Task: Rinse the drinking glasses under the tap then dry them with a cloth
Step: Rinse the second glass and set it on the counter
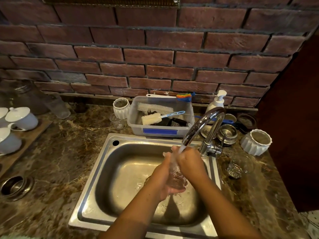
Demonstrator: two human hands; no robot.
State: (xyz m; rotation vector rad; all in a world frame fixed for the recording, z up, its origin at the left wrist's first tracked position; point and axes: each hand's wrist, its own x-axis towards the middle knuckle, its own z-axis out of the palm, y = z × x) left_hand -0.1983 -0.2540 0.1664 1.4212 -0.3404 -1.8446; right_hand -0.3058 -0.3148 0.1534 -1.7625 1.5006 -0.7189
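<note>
A clear drinking glass (177,176) is held over the steel sink (107,169), tilted with its mouth up toward the tap (202,125). Water runs from the spout onto the glass. My left hand (163,180) grips the glass from the left and cups its base. My right hand (189,161) holds the upper part, fingers around the rim under the stream. Another clear glass (239,166) lies on its side on the counter right of the sink. No cloth is in view.
A plastic tub (160,131) with several brushes stands behind the sink. White ribbed cups (256,142) (121,107), a small glass (118,122), a soap pump (217,100) and metal lids (227,134) crowd the back counter. White lidded cups (21,119) sit left.
</note>
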